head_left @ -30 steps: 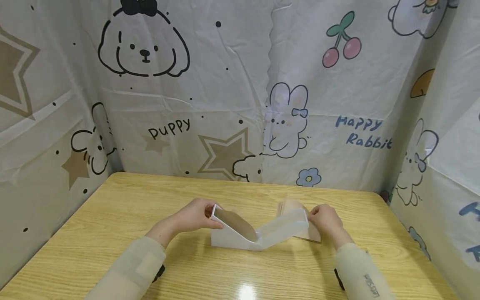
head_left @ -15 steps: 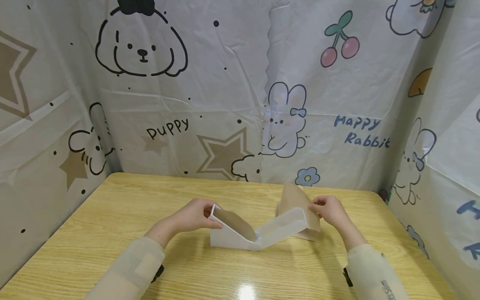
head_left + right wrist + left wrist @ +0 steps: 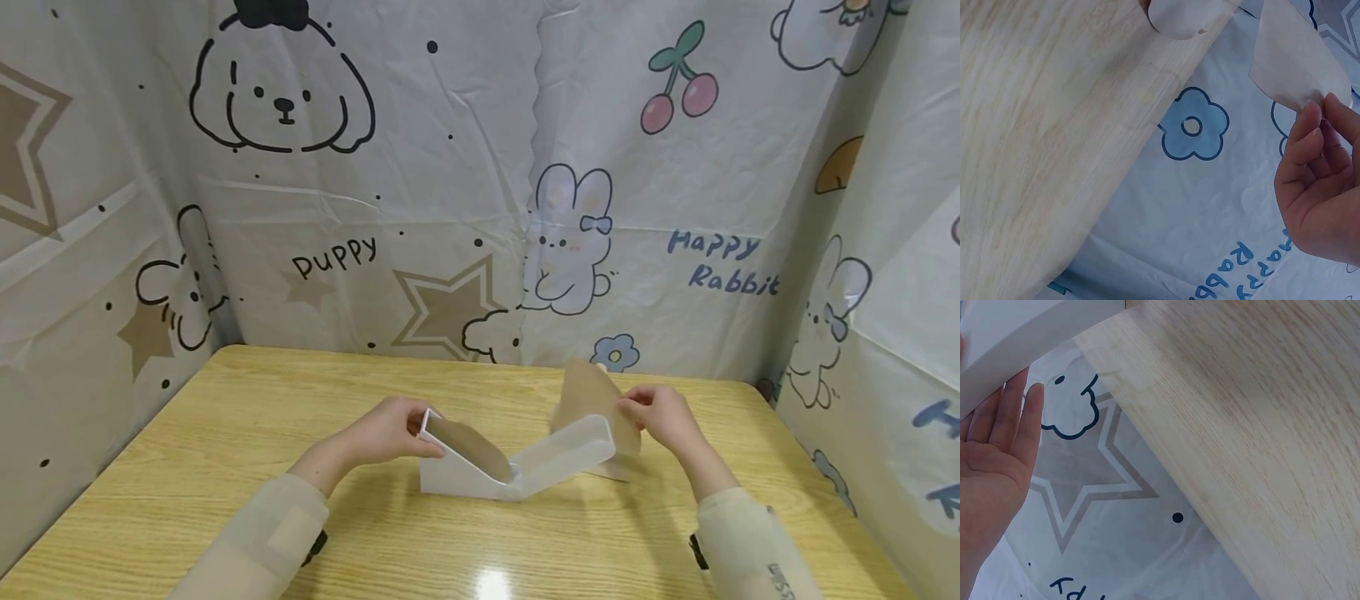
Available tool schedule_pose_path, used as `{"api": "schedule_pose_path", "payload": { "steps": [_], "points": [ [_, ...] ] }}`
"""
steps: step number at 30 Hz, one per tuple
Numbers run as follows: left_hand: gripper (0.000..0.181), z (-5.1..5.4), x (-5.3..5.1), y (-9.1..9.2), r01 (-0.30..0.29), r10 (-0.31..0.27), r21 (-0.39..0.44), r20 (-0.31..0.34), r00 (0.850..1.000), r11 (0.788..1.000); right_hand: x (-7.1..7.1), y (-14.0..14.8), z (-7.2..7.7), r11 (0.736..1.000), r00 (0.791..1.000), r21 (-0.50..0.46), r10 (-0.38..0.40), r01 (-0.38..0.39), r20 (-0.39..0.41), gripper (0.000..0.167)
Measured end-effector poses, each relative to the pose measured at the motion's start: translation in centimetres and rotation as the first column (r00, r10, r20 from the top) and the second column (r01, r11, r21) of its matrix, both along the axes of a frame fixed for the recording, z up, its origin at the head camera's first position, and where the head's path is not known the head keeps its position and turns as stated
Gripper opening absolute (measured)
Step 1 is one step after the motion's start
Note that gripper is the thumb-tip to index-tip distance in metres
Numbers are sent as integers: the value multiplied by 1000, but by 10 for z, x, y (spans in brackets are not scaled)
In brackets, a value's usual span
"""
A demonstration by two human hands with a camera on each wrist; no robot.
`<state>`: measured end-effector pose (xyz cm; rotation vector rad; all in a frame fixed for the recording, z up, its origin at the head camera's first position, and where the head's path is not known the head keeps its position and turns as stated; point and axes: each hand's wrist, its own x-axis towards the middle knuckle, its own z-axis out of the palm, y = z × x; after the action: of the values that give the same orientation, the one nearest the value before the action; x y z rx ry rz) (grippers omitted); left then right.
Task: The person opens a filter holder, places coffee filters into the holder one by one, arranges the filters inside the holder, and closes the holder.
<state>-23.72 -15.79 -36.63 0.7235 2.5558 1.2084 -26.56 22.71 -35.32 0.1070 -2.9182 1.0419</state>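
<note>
A white box (image 3: 467, 481) with a sloped open top stands mid-table, its translucent lid (image 3: 566, 452) swung out to the right. Brown paper (image 3: 474, 446), looking like coffee filters, shows inside it. My left hand (image 3: 390, 429) grips the box's tall left end, thumb in front; in the left wrist view its fingers lie along the white wall (image 3: 1035, 337). Behind the lid, my right hand (image 3: 663, 418) pinches the edge of a brown coffee filter paper (image 3: 588, 396) between thumb and fingers, holding it raised and tilted. The lid partly covers that paper's lower portion.
More brown paper (image 3: 611, 477) lies on the wooden table (image 3: 300, 533) beneath the raised sheet; a rounded piece of paper (image 3: 1179, 17) also shows at the right wrist view's top. A printed cloth (image 3: 450, 167) hangs behind and at both sides of the table.
My right hand has risen and moved slightly right, lifting the brown filter paper from low over the table to a raised tilt. My left hand, the box and its lid have stayed put.
</note>
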Motion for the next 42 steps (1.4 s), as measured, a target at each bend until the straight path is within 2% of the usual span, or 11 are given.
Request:
{"api": "schedule_pose_path", "payload": {
  "steps": [10, 17, 27, 42],
  "points": [
    [25, -1, -1, 0, 1, -1, -1, -3, 1000, 1000, 4, -1, 9, 1000, 1000, 2, -9, 9, 10, 22],
    [25, -2, -1, -1, 7, -7, 1, -3, 1000, 1000, 5, -2, 16, 1000, 999, -12, 0, -1, -42, 21],
    [25, -1, -1, -1, 3, -3, -5, -11, 1000, 1000, 9, -9, 33, 1000, 998, -25, 1, -3, -69, 25],
    [25, -1, -1, -1, 7, -7, -6, -15, 1000, 1000, 15, -21, 50, 999, 993, -28, 21, -25, -112, 25]
  ]
}}
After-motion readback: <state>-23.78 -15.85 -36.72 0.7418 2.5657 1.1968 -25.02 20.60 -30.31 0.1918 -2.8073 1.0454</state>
